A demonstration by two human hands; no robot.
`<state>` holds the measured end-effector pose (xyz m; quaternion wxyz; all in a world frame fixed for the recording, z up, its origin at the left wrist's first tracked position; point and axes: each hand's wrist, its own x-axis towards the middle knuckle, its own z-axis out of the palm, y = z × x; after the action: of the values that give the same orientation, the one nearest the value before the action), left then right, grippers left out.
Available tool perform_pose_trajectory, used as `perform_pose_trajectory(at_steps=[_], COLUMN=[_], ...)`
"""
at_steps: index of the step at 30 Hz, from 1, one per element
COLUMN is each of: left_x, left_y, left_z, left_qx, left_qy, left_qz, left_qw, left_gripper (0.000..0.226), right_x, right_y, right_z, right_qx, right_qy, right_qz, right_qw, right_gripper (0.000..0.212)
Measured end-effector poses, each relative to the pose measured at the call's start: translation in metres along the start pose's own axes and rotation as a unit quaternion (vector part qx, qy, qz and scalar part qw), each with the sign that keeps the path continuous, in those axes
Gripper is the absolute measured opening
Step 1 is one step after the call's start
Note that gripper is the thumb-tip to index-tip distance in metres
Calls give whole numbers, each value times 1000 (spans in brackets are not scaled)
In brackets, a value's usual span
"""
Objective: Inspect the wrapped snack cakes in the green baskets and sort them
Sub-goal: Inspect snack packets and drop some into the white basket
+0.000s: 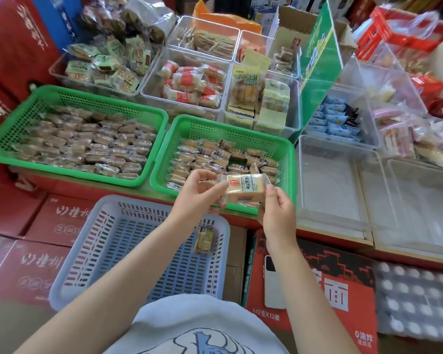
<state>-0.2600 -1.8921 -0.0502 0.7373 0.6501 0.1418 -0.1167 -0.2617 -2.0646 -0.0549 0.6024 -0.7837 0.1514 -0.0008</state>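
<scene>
I hold one wrapped snack cake [244,189] with both hands over the front edge of the right green basket [288,159]. My left hand [198,194] pinches its left end and my right hand [278,209] pinches its right end. That basket holds several wrapped cakes. The left green basket [10,134] is nearly full of wrapped cakes. Below my hands sits a grey-blue basket [108,241] with a single wrapped cake [203,240] lying at its right side.
Clear bins of other packaged snacks [189,83] stand behind the green baskets, with a green sign [317,62] beside them. Clear bins [330,190] sit to the right. Red cartons [317,284] with a white phone [273,282] lie in front.
</scene>
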Motion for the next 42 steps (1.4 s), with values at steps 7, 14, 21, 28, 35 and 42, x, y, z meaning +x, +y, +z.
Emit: perform_pose_trajectory(at_steps=[7,14,21,28,35,42], left_x=[-4,4,20,41,69,122], left_y=[-8,-4,6,7,-1,-18], left_z=[1,-7,-5,-4,5,13], left_qx=[153,150,-50,-125,-179,-152], left_qy=[74,35,-35,-114,-189,-80], left_qz=[115,106,-70,-85,-151,-136], left_qw=[979,982,996,982,954,976], left_gripper=[10,3,27,39,19,26], right_x=[-6,-2,10,29,66,111], right_y=[-14,-11,-13,-9,-1,28], right_z=[17,10,0,-4,-4,3], right_qx=[134,98,90,196,355,110], right_qy=[-6,4,-56,-158,-142,-160], right_qz=[62,42,5,71,162,154], right_qw=[989,994,994,965,910,969], right_gripper=[41,34,29,25,16,36])
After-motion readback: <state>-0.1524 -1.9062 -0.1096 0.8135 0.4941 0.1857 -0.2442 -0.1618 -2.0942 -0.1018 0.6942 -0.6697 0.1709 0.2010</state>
